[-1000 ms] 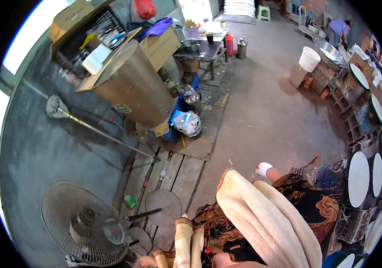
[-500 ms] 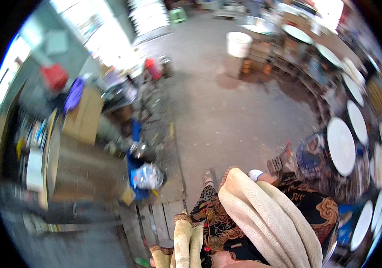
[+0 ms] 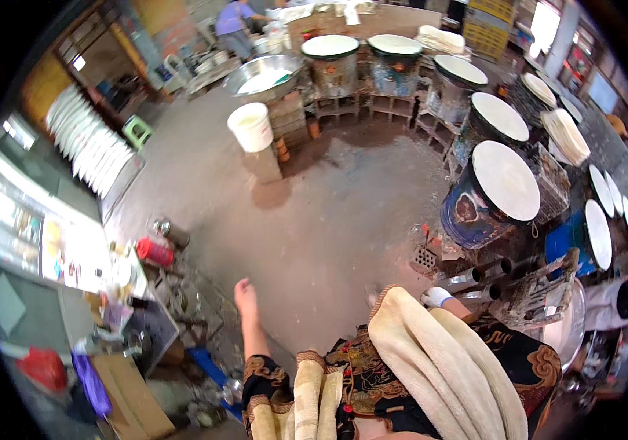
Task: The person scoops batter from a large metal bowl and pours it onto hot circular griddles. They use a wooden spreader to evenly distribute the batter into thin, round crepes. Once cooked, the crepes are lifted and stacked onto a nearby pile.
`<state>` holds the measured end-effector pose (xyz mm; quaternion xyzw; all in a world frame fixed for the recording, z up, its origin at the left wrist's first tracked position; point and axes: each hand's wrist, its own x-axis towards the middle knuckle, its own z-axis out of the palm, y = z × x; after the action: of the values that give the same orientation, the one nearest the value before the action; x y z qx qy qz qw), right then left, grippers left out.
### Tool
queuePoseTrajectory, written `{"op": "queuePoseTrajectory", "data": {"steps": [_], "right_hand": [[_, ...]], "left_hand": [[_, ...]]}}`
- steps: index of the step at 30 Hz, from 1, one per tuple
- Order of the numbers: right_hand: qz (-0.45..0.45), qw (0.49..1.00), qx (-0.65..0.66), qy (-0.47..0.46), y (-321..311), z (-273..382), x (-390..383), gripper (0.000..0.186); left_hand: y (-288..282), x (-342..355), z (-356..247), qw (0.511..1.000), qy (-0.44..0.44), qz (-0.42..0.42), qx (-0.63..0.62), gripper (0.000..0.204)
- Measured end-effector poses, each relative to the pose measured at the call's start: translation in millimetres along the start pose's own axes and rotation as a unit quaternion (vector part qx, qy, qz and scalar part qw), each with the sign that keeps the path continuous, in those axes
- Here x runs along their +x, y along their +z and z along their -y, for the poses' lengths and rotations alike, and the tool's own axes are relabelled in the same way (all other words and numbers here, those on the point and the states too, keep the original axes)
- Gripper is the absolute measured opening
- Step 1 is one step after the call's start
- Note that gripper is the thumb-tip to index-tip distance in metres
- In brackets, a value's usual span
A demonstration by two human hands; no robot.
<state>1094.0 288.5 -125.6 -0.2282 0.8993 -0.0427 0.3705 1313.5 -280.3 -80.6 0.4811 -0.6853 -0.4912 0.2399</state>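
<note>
My bare left hand (image 3: 245, 295) hangs in the air ahead of my body, above the floor. Its fingers look loosely curled, and nothing shows in them. My right hand (image 3: 436, 296), in a white covering, is low at my right side beside the hanging end of a cream towel (image 3: 431, 352). Its fingers are too small and blurred to read. Nearest to it are several metal cylinders (image 3: 464, 281) and a perforated brick (image 3: 424, 259). The towel lies over my dark patterned clothing (image 3: 373, 367).
Drums with white round tops (image 3: 506, 180) curve along the right and far side. A white bucket (image 3: 250, 126) stands by a wide metal basin (image 3: 263, 75). At left are a cluttered table (image 3: 154, 334), a red flask (image 3: 155, 251) and a green stool (image 3: 137, 133). Far back, a person (image 3: 235, 28) bends.
My view has swung to the right, bringing the drums and basin toward the middle. My left hand has come into sight. My right hand stays low by my side.
</note>
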Motion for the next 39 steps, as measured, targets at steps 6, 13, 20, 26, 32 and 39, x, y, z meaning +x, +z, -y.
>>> {"op": "queuePoseTrajectory", "data": {"steps": [6, 13, 20, 26, 32, 39], "right_hand": [[0.096, 0.952, 0.081, 0.278, 25.3, -96.3, 15.0, 0.046], [0.040, 0.974, 0.129, 0.182, -89.0, -46.2, 155.8, 0.044], [-0.048, 0.986, 0.151, 0.049, -271.6, 59.0, 282.7, 0.042], [-0.047, 0.977, 0.155, 0.139, -296.7, 31.3, 385.0, 0.043], [-0.008, 0.956, 0.167, 0.240, -348.8, 31.4, 415.8, 0.044], [-0.016, 0.960, 0.148, 0.236, -437.3, 32.7, 477.2, 0.045]], "left_hand": [[220.7, 40.8, -164.1, 0.904, 0.288, 0.233, 0.212, 0.028], [250.7, 123.5, -138.0, 0.790, 0.343, 0.329, 0.388, 0.028], [233.1, 253.8, -124.5, 0.802, 0.095, 0.424, 0.411, 0.031], [282.4, 391.1, -147.3, 0.779, 0.068, 0.449, 0.432, 0.034], [364.6, 536.7, -244.1, 0.774, 0.259, 0.402, 0.415, 0.036], [467.3, 605.7, -333.3, 0.704, 0.385, 0.408, 0.436, 0.039]]}}
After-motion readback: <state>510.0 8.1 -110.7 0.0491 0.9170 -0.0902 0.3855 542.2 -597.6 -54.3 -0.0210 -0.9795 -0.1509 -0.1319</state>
